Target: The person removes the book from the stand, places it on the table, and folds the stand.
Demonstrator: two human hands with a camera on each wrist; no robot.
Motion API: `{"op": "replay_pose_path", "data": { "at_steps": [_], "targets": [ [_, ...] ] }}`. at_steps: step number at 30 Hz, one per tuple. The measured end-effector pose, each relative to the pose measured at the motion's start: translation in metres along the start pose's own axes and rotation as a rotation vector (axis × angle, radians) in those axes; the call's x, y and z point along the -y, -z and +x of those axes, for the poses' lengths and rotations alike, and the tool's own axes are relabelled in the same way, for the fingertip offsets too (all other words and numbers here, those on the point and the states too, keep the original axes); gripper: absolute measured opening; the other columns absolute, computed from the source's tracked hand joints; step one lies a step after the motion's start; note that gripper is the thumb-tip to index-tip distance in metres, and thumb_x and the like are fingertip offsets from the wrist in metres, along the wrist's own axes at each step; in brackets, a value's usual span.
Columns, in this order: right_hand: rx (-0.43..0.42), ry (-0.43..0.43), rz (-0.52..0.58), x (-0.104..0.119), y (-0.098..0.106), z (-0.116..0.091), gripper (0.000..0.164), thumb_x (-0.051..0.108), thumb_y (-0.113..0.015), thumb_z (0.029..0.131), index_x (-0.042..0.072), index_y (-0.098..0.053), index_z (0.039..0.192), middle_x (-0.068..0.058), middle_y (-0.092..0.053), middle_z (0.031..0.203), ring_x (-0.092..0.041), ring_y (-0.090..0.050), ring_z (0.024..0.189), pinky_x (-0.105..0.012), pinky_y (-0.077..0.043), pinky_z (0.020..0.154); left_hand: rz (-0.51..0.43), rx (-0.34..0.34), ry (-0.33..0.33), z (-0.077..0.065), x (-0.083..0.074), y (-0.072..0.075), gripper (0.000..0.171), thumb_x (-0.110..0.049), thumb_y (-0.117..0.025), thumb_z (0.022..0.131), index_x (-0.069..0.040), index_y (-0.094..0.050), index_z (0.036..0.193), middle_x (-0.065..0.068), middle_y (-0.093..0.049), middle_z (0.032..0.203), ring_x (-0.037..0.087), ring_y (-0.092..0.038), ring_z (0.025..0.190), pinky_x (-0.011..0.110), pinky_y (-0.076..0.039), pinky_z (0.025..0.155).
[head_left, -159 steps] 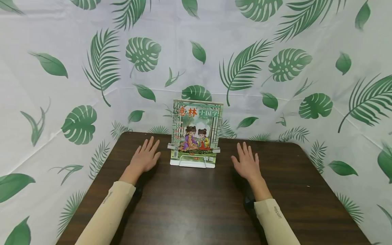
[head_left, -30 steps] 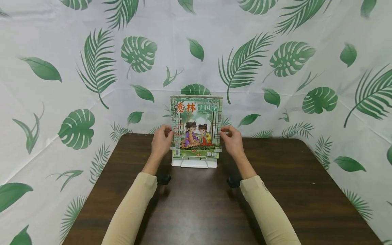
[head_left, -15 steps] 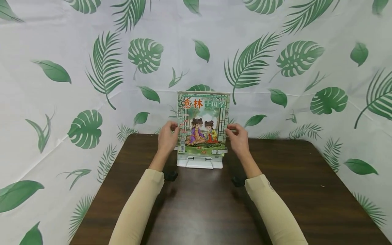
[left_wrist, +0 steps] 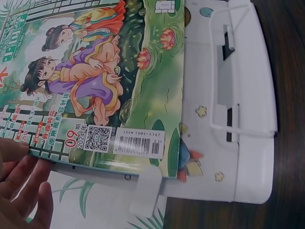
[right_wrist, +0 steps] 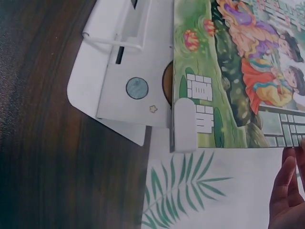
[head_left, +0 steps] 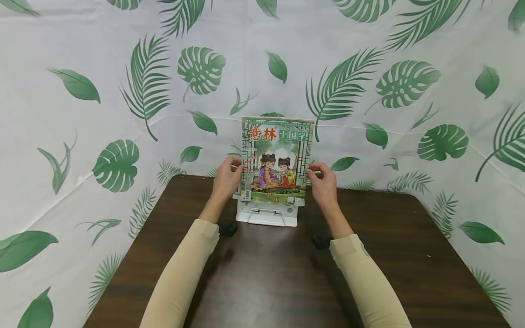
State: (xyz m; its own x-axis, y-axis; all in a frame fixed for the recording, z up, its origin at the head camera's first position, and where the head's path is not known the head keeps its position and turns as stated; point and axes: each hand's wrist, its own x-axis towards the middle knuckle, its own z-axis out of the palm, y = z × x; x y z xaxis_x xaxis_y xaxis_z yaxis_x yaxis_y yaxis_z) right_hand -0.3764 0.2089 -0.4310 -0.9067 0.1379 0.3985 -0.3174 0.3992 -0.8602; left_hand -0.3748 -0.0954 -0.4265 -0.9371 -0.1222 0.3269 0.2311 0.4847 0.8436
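Both hands hold a magazine (head_left: 279, 159) upright, its illustrated cover with two cartoon children facing the head camera. The left hand (head_left: 226, 178) pinches its left edge, thumb in front and fingers behind. On the opposite edge, the right hand (head_left: 324, 184) grips it the same way. Behind and below stands a white book stand (head_left: 266, 214), with its wire front bar and base showing under the raised magazine. In the left wrist view, a white side clip (left_wrist: 147, 191) overlaps the magazine's edge near the barcode. Another side clip (right_wrist: 185, 125) overlaps the cover's lower corner in the right wrist view.
The book stand is on a dark brown wooden table (head_left: 254, 273), near its back edge. A white cloth backdrop (head_left: 262, 27) printed with green leaves hangs behind the table and along both sides. A small pale speck (head_left: 428, 256) lies on the table's right part.
The hands, flat on the table at first, have come to the magazine's two edges. Over the last second they have lifted it, uncovering more of the stand's lower plate.
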Motion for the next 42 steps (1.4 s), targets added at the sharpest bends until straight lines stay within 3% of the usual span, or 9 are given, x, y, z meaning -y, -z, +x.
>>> {"op": "replay_pose_path", "data": {
  "at_steps": [13, 25, 33, 42],
  "targets": [
    [-0.041, -0.003, 0.016, 0.002, 0.006, 0.005, 0.030, 0.024, -0.069, 0.107, 0.002, -0.072, 0.127, -0.017, -0.071, 0.127, -0.023, -0.063, 0.096, -0.026, -0.048, 0.070, 0.036, -0.035, -0.053, 0.006, -0.015, -0.007, 0.021, -0.021, -0.060, 0.111, -0.007, -0.065, 0.126, 0.013, -0.071, 0.124, 0.031, -0.069, 0.115, 0.052, -0.055, 0.091],
    [-0.090, 0.023, 0.037, 0.011, 0.004, 0.008, 0.031, 0.025, -0.067, 0.108, 0.004, -0.071, 0.131, -0.015, -0.069, 0.130, -0.020, -0.060, 0.097, -0.029, -0.048, 0.075, -0.010, -0.046, -0.120, 0.016, -0.024, -0.007, 0.023, -0.019, -0.057, 0.112, -0.005, -0.063, 0.130, 0.015, -0.069, 0.125, 0.032, -0.067, 0.114, 0.050, -0.055, 0.092],
    [-0.124, 0.061, 0.086, 0.017, 0.006, 0.011, 0.033, 0.026, -0.067, 0.108, 0.003, -0.071, 0.130, -0.015, -0.069, 0.127, -0.017, -0.059, 0.096, -0.029, -0.048, 0.079, -0.073, -0.010, -0.131, 0.017, -0.037, -0.002, 0.023, -0.018, -0.057, 0.112, -0.005, -0.061, 0.131, 0.015, -0.066, 0.127, 0.032, -0.065, 0.115, 0.050, -0.053, 0.092],
    [-0.194, 0.086, 0.170, 0.023, 0.023, 0.009, 0.028, 0.022, -0.069, 0.107, 0.001, -0.072, 0.126, -0.004, -0.066, 0.118, -0.016, -0.059, 0.095, -0.026, -0.048, 0.079, -0.085, -0.029, -0.167, 0.017, -0.053, -0.014, 0.020, -0.017, -0.058, 0.111, -0.005, -0.061, 0.127, 0.014, -0.068, 0.123, 0.032, -0.067, 0.113, 0.050, -0.054, 0.093]
  ]
}}
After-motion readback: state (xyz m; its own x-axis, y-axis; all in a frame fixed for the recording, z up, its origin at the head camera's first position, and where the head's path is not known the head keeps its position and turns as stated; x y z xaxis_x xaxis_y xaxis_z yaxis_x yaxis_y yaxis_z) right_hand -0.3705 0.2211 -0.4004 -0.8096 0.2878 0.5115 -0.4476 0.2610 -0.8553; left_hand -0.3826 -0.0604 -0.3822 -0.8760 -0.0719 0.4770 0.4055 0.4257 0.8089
